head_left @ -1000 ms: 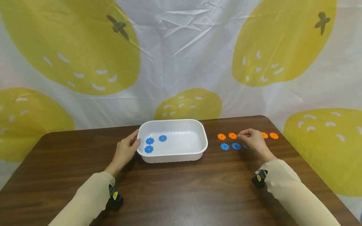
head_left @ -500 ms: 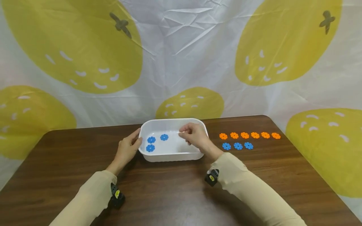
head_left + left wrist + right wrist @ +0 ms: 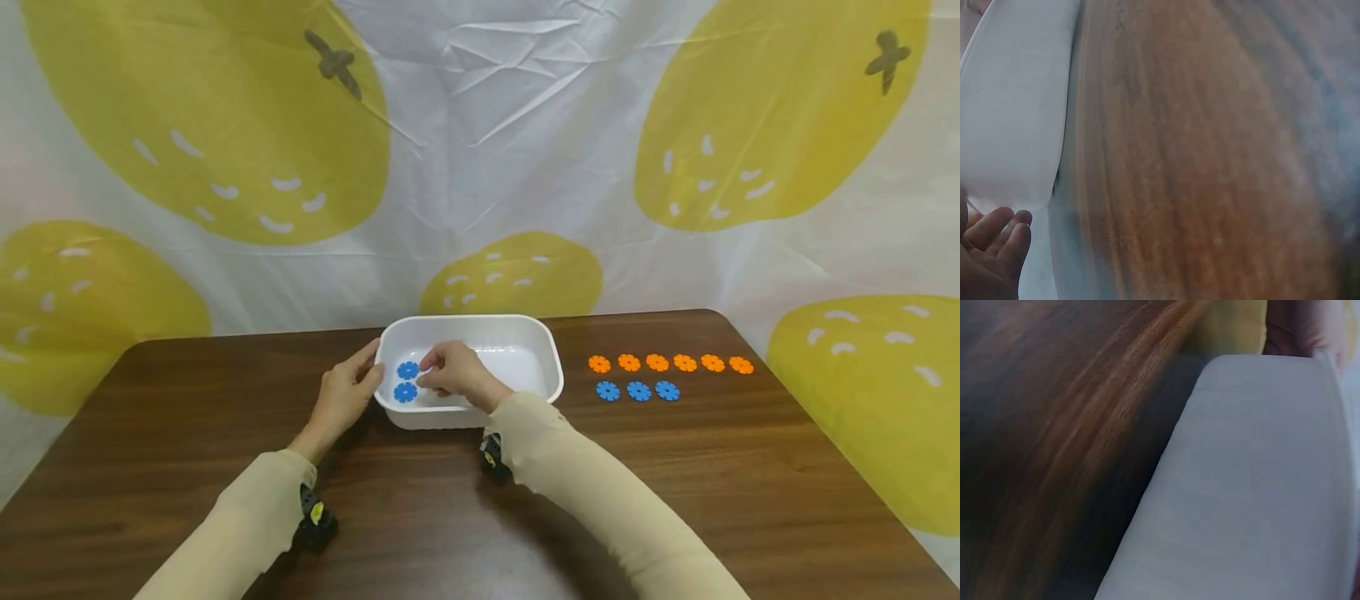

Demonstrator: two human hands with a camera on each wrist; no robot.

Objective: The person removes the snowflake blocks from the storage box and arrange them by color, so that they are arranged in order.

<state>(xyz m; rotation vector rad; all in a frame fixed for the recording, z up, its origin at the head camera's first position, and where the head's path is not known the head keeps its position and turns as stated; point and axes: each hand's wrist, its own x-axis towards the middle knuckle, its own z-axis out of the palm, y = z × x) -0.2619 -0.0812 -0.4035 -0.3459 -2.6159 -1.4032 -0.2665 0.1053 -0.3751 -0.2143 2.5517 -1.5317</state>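
A white plastic tray (image 3: pixel 522 402) stands near the far edge of the table. My left hand (image 3: pixel 342 398) grips its left end, thumb at the rim and fingers along the outer wall. Inside, at the left, my right hand (image 3: pixel 457 372) is low over the floor with fingers curled and fingertips close together; I cannot tell what is between them. Just left of these fingertips lie two blue notched discs, the far disc (image 3: pixel 408 370) and the near disc (image 3: pixel 405 392). The tray wall (image 3: pixel 1229 469) fills much of the right wrist view.
On the dark wooden table (image 3: pixel 420 517), right of the tray, lies a row of several orange notched discs (image 3: pixel 657 362). Three more blue discs (image 3: pixel 638 391) form a row in front of them. A fruit-printed cloth (image 3: pixel 517 167) hangs behind the table.
My right hand has swung left from the disc rows, over the tray's right side, to its left part. It now covers where a third blue disc lay. My left hand stays at the tray.
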